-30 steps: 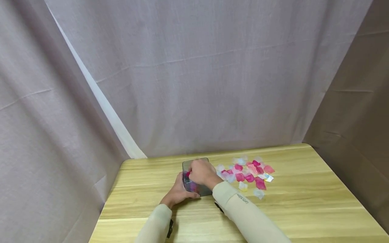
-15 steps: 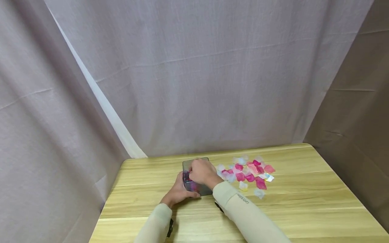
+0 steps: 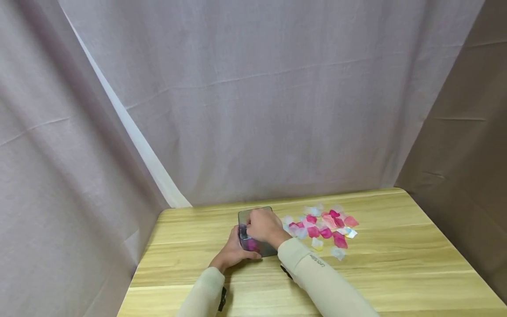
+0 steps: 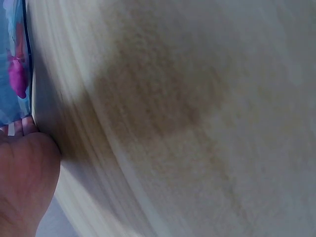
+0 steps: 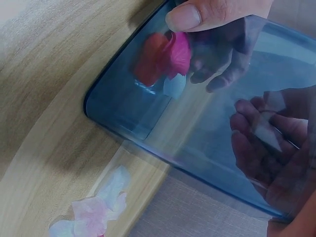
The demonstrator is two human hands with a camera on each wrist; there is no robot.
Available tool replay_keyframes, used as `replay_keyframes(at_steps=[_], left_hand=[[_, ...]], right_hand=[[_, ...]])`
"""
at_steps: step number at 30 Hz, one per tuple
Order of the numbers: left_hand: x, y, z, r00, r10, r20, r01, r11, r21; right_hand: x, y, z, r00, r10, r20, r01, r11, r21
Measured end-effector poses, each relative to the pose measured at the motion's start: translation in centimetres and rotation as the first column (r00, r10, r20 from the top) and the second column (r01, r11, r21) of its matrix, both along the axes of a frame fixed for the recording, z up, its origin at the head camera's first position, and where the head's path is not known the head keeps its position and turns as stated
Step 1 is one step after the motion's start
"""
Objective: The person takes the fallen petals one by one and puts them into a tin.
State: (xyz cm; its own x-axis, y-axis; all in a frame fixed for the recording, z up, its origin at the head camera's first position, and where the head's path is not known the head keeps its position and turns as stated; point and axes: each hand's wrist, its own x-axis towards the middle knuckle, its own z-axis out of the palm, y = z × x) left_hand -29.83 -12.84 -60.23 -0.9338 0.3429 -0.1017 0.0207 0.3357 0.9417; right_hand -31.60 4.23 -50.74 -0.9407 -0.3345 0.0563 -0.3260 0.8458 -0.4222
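A translucent blue-grey plastic box stands on the table. My left hand grips its left side, with the thumb along the near edge and several fingers showing through the wall. My right hand is over and partly within the box, fingers curled and pointing down. Through the wall in the right wrist view, the right hand's fingers look bent; pale shapes among them could be petals or gaps. Red, pink and white petals lie inside the box, the pink also visible in the left wrist view.
Loose pink, red, white and pale blue artificial petals are scattered on the wooden table right of the box. Grey curtains hang behind the table and at both sides. A dark band is on each wrist.
A pink petal below the right fingers one second ago no longer shows there, and the pink inside the box looks stronger. Both hands and the box have hardly moved.
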Motion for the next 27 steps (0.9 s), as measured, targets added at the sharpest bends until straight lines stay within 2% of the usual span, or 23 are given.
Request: replay_keyframes(at_steps=[11,20,27], left_hand=[[-0.06,0.03,-0.13,1.000,-0.017,-0.007,0.017,1.000,0.021],[0.15,-0.06,0.03,1.000,-0.016,-0.003,0.016,1.000,0.001],[0.09,-0.06,0.25,1.000,-0.002,0.016,0.003,1.000,-0.027]], right_hand=[[0.07,0.09,0.29,1.000,-0.002,0.018,0.002,1.000,0.008],[0.05,-0.02,0.03,1.000,-0.005,0.006,0.005,1.000,0.021],[0.05,0.49,-0.10,0.997,0.034,-0.071,-0.042,0.994,-0.102]])
